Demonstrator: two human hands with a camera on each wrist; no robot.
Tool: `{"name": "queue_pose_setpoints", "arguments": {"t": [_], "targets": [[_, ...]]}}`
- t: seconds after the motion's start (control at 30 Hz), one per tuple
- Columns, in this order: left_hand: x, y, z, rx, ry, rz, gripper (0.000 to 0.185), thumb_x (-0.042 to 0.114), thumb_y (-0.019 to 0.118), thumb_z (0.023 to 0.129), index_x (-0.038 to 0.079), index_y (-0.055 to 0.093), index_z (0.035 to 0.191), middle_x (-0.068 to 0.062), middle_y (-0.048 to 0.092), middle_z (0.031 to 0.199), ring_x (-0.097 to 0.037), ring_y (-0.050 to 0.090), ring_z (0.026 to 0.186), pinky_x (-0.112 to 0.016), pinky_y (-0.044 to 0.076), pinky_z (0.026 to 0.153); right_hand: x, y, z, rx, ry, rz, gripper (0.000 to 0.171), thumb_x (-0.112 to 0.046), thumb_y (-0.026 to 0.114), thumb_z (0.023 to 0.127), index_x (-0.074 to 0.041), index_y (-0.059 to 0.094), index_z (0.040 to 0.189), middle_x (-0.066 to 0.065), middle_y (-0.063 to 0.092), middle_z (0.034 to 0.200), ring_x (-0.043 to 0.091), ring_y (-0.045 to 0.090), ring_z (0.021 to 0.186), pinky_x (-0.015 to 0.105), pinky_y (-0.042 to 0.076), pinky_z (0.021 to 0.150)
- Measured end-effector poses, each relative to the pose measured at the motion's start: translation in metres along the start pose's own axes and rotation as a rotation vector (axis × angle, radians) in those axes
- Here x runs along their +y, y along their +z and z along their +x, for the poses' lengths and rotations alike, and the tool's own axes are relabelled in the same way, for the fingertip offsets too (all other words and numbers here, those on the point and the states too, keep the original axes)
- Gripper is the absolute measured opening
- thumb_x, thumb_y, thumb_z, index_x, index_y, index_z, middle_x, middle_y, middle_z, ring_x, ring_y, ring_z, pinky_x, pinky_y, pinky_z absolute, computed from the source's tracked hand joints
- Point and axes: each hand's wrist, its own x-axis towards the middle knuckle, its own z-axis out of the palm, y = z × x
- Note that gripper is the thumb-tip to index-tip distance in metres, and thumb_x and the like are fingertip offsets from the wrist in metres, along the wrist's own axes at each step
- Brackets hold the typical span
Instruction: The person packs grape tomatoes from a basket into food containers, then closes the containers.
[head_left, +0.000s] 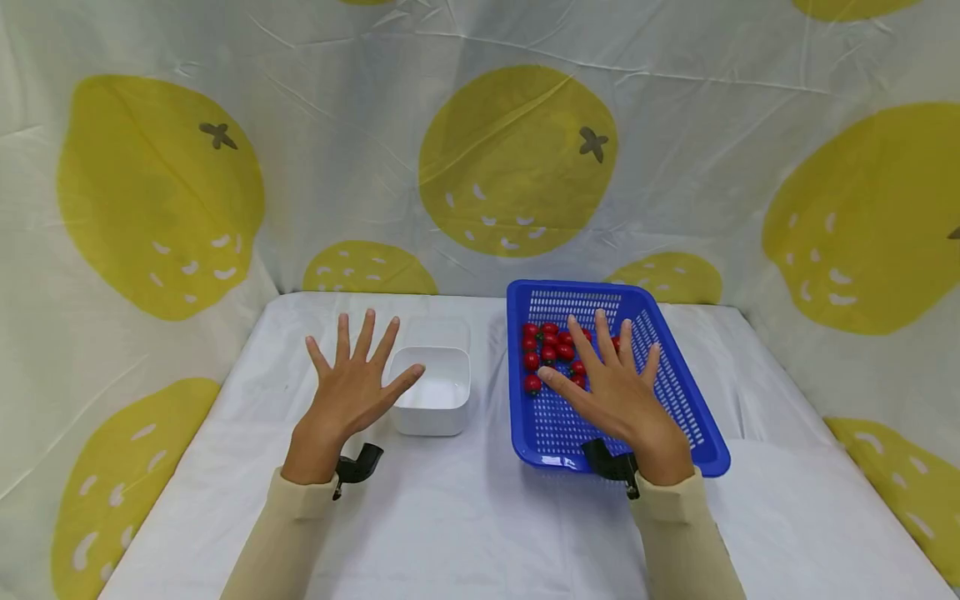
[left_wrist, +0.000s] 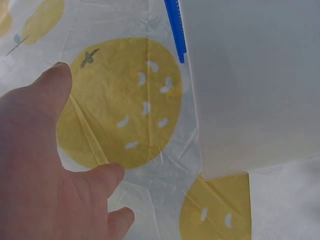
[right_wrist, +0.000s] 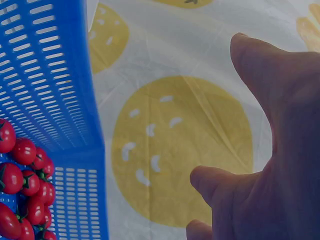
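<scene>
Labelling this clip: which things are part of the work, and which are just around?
In the work: left hand, right hand, blue basket, cherry tomatoes, white container.
Just around: lemon-print backdrop, white tablecloth.

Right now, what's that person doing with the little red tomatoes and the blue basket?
A person holds both hands out flat with fingers spread, gripping nothing. The right hand hovers over the blue basket, where a pile of small red tomatoes sits at the far end. The left hand is spread beside a white bowl, which looks empty. Basket and bowl stand side by side on the white table, with lemon-print cloth behind.
</scene>
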Motion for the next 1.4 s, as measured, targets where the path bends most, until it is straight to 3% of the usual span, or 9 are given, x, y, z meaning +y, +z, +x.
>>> {"name": "queue_pose_setpoints", "arguments": {"t": [0.4,0.6,0.87,1.0,1.17,1.4], "targets": [[0.000,0.001,-0.008,-0.018,-0.003,0.002,0.088,0.080,0.025,0.086,0.028,0.009,0.156,-0.008,-0.004,0.162,-0.033,-0.027,0.140,-0.070,-0.023,0.097,0.006,0.002,-0.009,0.017,0.021,0.038,0.089,-0.075,0.036,0.087,-0.030,0.002,0.155,0.009,-0.014,0.160,0.037,-0.028,0.139,0.065,-0.028,0.097],[-0.001,0.001,-0.005,-0.010,-0.002,0.001,0.088,0.079,0.026,0.087,0.027,0.010,0.156,-0.011,-0.004,0.161,-0.034,-0.027,0.140,-0.069,-0.024,0.097,0.008,-0.001,-0.007,0.040,0.019,0.049,0.087,-0.074,0.036,0.087,-0.032,0.002,0.155,0.008,-0.014,0.160,0.038,-0.026,0.140,0.066,-0.026,0.098],[0.001,0.003,0.002,-0.032,0.006,-0.014,0.090,0.079,0.026,0.086,0.025,0.011,0.156,-0.017,-0.004,0.160,-0.037,-0.025,0.140,-0.070,-0.025,0.096,0.012,-0.008,-0.001,-0.012,0.014,0.061,0.086,-0.074,0.035,0.088,-0.030,0.004,0.156,0.008,-0.011,0.161,0.036,-0.026,0.140,0.066,-0.024,0.100],[-0.002,0.004,0.002,-0.041,0.001,-0.045,0.091,0.079,0.028,0.086,0.025,0.008,0.156,-0.016,-0.006,0.160,-0.037,-0.024,0.141,-0.069,-0.024,0.097,0.016,-0.019,0.006,-0.039,-0.035,0.112,0.083,-0.070,0.037,0.091,-0.028,0.007,0.156,0.011,-0.006,0.161,0.039,-0.018,0.142,0.069,-0.016,0.103],[-0.011,0.010,0.005,-0.036,0.027,-0.171,0.089,0.076,0.034,0.088,0.027,0.003,0.156,-0.011,-0.005,0.161,-0.034,-0.016,0.145,-0.068,-0.017,0.103,0.031,-0.035,0.020,-0.084,-0.110,0.254,0.074,-0.060,0.043,0.095,-0.025,0.019,0.155,0.011,0.007,0.161,0.039,-0.001,0.146,0.069,0.003,0.107],[-0.025,0.026,0.012,-0.019,0.070,-0.513,0.080,0.059,0.047,0.094,0.025,0.010,0.156,-0.007,0.010,0.161,-0.031,0.010,0.146,-0.062,0.013,0.111,0.057,-0.039,0.053,-0.170,-0.123,0.342,0.067,-0.059,0.052,0.092,-0.027,0.038,0.149,0.011,0.033,0.154,0.038,0.028,0.140,0.064,0.028,0.105]]}}
